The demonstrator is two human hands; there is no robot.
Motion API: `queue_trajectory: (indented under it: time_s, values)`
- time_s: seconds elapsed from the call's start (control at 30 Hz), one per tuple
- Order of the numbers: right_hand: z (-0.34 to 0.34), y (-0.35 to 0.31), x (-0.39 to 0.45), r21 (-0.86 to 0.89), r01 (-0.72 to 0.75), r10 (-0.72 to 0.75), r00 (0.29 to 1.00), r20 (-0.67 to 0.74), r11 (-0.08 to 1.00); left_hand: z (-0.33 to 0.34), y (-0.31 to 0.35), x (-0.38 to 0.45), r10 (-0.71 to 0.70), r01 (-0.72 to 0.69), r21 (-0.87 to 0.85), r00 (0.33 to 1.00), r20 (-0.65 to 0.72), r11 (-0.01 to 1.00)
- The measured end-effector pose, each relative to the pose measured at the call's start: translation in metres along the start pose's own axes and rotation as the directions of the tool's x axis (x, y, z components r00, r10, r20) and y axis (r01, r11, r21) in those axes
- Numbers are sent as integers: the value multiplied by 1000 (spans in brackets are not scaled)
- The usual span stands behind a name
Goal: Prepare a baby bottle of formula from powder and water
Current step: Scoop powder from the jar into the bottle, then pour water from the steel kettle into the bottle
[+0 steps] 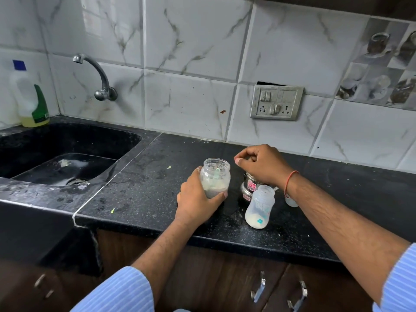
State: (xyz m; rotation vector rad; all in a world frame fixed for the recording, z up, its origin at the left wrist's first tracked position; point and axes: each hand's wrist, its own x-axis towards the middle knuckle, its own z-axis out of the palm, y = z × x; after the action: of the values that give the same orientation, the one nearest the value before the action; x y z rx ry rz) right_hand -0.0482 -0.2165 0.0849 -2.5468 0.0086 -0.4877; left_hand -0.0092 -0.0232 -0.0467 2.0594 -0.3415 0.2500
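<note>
A: From the head view, where did the bottle (260,209) stand?

B: Upright on the black counter (144,176), near its front edge, lid off, a little white powder or liquid at the bottom. A steel pot (248,186) sat just behind it.

A: And the hands?

B: The left hand (198,203) gripped a clear jar (216,176) holding pale powder and a green scoop (216,175). The right hand (262,163) hovered over the pot, fingers curled; whether it pinched anything could not be told.

A: Anything farther left?

B: A sink (63,163), with a tap (99,75) above.
</note>
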Motion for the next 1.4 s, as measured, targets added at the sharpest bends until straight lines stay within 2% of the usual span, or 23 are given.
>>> queue_trajectory:
  time_s: [0.13,0.2,0.27,0.3,0.37,0.43,0.5,0.6,0.77,1.0,1.23,1.4]
  values:
    - [-21,28,-11,52,-87,91,993,-73,995,-1,5,-5,12,-14,-25,997,-77,1000]
    - [-30,44,-16,61,-128,134,984,-114,990,-5,11,-12,61,-61,7,977,-203,998]
    - [-36,60,-20,70,-185,194,968,-159,980,-7,16,-21,220,-215,55,910,-351,975]
    - [-38,67,-22,74,-216,226,959,-174,974,-6,17,-26,337,-325,96,862,-379,941]
    - [-39,78,-28,84,-271,282,941,-187,959,0,19,-35,532,-490,207,782,-325,847]
    - [-37,84,-35,95,-327,339,921,-191,940,7,25,-41,597,-554,231,773,-212,800]
    - [-34,89,-41,98,-371,383,906,-180,923,16,32,-44,588,-578,116,803,-96,808]
    - [-27,91,-47,131,-408,422,899,-114,904,30,40,-45,493,-495,7,866,81,869]
    - [-18,94,-51,260,-449,470,883,-21,855,42,35,-34,443,-470,31,850,283,882]
    - [-11,92,-55,381,-503,500,858,116,776,48,31,-24,374,-418,70,866,330,906]
    - [0,95,-59,492,-447,470,879,84,747,48,31,-23,353,-389,54,879,321,919]
    - [1,100,-61,521,-418,490,872,-1,744,47,31,-22,346,-384,53,876,337,922]
